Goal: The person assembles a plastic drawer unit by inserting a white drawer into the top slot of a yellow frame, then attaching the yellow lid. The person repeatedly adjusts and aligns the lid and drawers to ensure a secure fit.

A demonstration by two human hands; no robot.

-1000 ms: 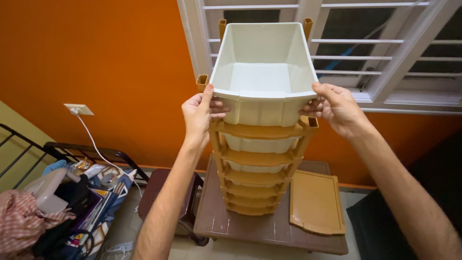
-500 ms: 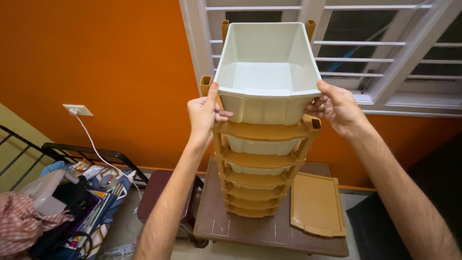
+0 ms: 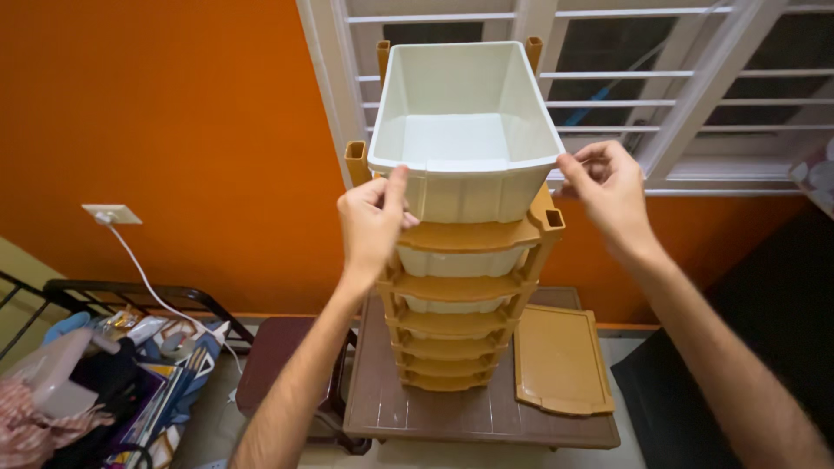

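Fingers of left hand pinch the front left rim of white drawer; thumb up against the lip. Right hand: fingertips curled at the drawer's front right corner, contact there unclear. Drawer sits in top slot of tan drawer rack, which stands on brown table. Tan lid panel lies flat beside rack.

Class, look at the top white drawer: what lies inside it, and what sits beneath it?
The white drawer is empty inside. Beneath it the tan rack holds more drawers, showing only their fronts; their contents are hidden.
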